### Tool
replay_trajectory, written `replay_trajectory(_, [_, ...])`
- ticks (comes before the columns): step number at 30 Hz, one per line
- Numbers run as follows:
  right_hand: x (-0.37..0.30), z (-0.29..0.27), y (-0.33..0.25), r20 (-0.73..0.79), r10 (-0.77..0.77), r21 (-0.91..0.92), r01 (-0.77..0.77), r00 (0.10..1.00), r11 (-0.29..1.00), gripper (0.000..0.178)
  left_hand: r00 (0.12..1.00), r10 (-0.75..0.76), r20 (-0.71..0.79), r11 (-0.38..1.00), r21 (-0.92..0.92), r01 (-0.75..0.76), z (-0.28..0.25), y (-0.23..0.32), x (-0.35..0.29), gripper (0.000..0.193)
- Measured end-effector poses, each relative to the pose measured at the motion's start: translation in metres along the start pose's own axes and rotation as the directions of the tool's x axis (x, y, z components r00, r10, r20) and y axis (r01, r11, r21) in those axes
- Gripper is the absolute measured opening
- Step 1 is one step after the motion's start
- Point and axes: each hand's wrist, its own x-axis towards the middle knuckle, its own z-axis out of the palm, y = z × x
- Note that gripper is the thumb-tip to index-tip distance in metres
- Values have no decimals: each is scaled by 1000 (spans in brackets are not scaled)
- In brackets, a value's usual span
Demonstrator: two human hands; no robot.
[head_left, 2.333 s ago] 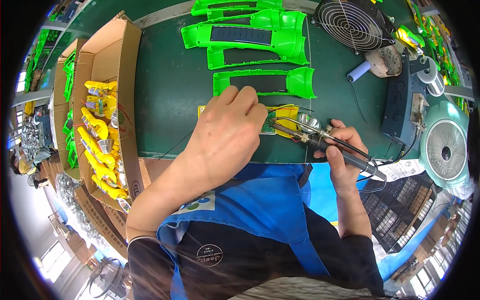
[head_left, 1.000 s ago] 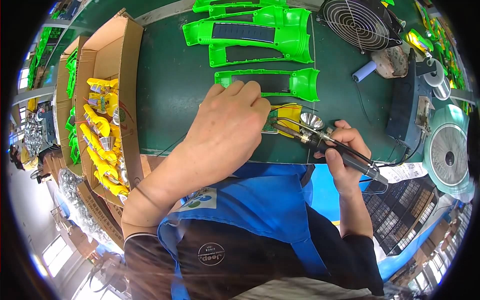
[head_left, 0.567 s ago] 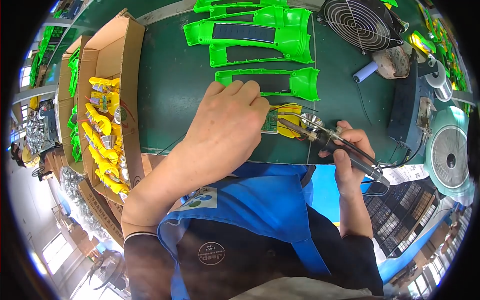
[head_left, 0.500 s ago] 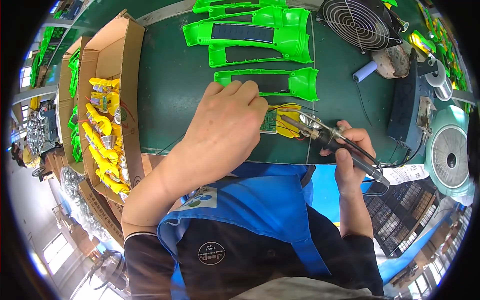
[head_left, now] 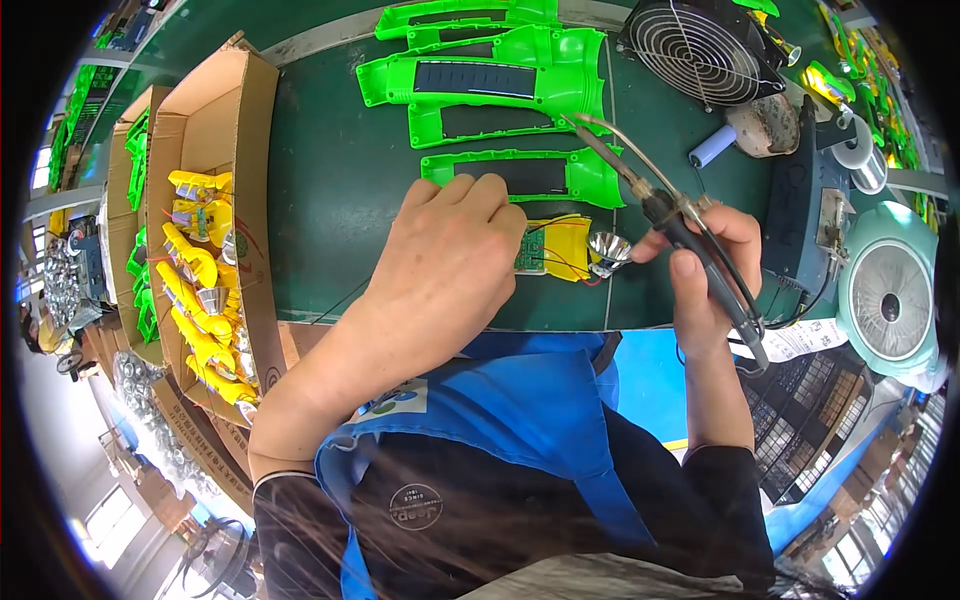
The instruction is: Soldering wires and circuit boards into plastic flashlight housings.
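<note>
My left hand [head_left: 450, 245] is closed, knuckles up, over the left end of a green circuit board [head_left: 532, 250]; what its fingertips pinch is hidden. The board sits against a yellow plastic piece [head_left: 567, 248], with thin red and black wires around it. At the right end of that piece lies a shiny reflector cup [head_left: 608, 250]. My right hand [head_left: 715, 265] is wrapped round a soldering iron [head_left: 690, 240] with a thin metal tube alongside. Its tip points up and left, clear of the board, over the right part of the nearest green housing half [head_left: 597, 180].
Several green housing halves [head_left: 560, 75] lie farther back. Left stands a cardboard box [head_left: 258, 180] of yellow parts [head_left: 200, 320]. At right are a black fan [head_left: 700, 50], a blue cylinder [head_left: 712, 146], a blue soldering station [head_left: 800, 225], a solder spool [head_left: 860, 150] and a pale green fan [head_left: 890, 300].
My right hand has lifted the soldering iron away from the board, and its tip has swung upward. The reflector cup now shows fully. My left hand stays over the board.
</note>
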Motion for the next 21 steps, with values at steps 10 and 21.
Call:
replay_trajectory(10, [35,11,12,153,-223,-38,231,963,972,33,988,-31,-153,988,-152,7,-6,-20,5,13])
replay_trajectory(21, [63,24,39,197,-304,-203,342,932,918,33,942,245,-230,940,-181,-289,19,-5,27,16])
